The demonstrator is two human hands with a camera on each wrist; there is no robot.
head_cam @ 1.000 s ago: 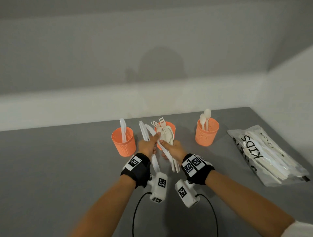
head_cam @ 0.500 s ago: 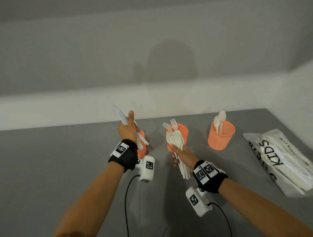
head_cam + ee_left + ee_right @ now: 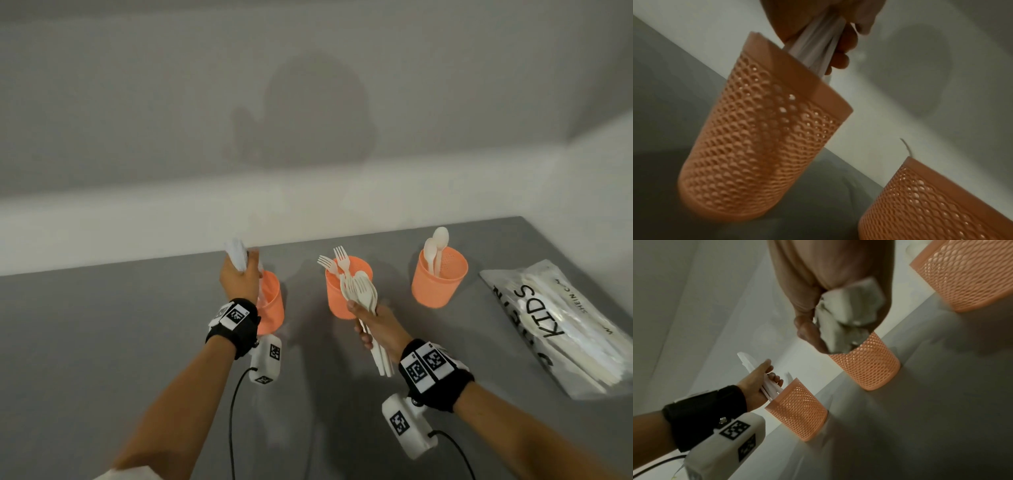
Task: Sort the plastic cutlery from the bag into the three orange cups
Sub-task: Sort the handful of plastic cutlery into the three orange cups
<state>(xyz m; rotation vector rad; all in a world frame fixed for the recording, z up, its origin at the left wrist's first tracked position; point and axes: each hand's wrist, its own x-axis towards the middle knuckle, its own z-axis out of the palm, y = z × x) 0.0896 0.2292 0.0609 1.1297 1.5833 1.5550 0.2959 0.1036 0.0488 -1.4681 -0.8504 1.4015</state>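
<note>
Three orange mesh cups stand in a row on the grey table. My left hand (image 3: 239, 277) grips a bunch of white plastic knives (image 3: 236, 257) whose lower ends dip into the left cup (image 3: 272, 308); the left wrist view shows the knives (image 3: 816, 48) entering that cup (image 3: 760, 138). My right hand (image 3: 371, 325) holds a bundle of cream forks and spoons (image 3: 359, 294) just in front of the middle cup (image 3: 337, 294), which has two forks in it. The right cup (image 3: 438, 277) holds two spoons. The right wrist view shows the bundle's handle ends (image 3: 846, 319) in my fist.
The clear cutlery bag (image 3: 568, 329), printed "KIDS", lies at the table's right with more cutlery inside. A white wall ledge runs behind the cups. Cables trail from both wrist cameras toward the near edge.
My left hand pulled the knives out of the shared bundle, carried them left and lowered them into the left cup. The right hand kept the remaining cutlery by the middle cup.
</note>
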